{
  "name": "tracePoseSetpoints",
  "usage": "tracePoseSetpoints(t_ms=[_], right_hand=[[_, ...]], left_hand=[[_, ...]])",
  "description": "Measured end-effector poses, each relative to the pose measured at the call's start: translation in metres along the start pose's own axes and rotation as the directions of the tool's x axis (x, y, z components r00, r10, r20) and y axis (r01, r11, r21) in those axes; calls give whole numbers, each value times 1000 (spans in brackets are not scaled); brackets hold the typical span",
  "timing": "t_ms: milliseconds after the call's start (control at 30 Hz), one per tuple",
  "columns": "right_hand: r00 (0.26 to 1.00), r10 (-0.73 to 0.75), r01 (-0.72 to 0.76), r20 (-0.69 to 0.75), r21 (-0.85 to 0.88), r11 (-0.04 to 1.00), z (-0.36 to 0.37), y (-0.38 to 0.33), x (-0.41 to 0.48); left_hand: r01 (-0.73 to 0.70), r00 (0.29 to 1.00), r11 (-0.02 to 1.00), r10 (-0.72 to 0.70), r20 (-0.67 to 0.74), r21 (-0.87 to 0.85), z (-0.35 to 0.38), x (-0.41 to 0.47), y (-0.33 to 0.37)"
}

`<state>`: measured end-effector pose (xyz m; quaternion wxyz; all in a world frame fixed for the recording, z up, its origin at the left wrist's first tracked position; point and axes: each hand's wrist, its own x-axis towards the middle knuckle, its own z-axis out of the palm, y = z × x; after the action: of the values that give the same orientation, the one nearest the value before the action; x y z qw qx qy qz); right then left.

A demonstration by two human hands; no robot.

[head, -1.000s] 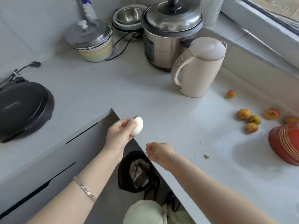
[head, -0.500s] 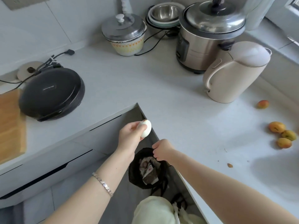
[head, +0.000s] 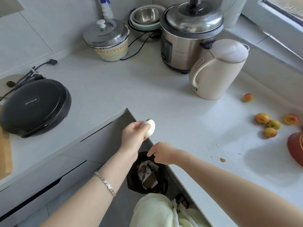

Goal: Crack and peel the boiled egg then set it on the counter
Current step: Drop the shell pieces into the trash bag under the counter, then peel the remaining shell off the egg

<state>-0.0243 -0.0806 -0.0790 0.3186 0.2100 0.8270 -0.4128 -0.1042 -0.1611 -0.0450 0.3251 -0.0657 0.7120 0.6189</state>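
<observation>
The boiled egg [head: 149, 128] is white and bare, with a small brown bit of shell left on its upper end. My left hand [head: 133, 136] grips it between thumb and fingers, just above the inner corner edge of the white counter [head: 180, 125]. My right hand [head: 161, 154] hangs lower and to the right, over a black rubbish bag [head: 136, 181] on the floor. Its fingers are loosely curled, the index finger points left, and nothing shows in them. A brown shell crumb [head: 222, 160] lies on the counter to the right.
On the counter stand a beige kettle [head: 218, 71], a steel rice cooker [head: 188, 35], a lidded pot [head: 108, 40], a black round grill [head: 32, 107], several apricots [head: 268, 123] and a red bowl [head: 296, 146]. Drawer fronts [head: 65, 161] sit below the edge.
My left hand has kept the egg almost still. My right hand dropped from level with the egg to over the rubbish bag, closed, then loosened its index finger. The camera swung left and back.
</observation>
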Motion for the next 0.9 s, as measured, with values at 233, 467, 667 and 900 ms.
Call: tracePoseSetpoints(t_ms=[233,467,667,900], right_hand=[[996,17,-3,-84,157,988,-19,18,-10],[880,97,133,-465,438,889,-58,53,-47],[796,-3,369,-606,482,795,-72,65,-110],[672,-42,451,-739,363,815,-55,85,-147]], left_hand=[[-10,999,998,8,43,67,11,-2,2],[-234,953,934,164,254,272,31,-19,11],[-430,840,857,265,474,283,62,-48,20],[-588,693,754,283,663,293,85,-72,16]])
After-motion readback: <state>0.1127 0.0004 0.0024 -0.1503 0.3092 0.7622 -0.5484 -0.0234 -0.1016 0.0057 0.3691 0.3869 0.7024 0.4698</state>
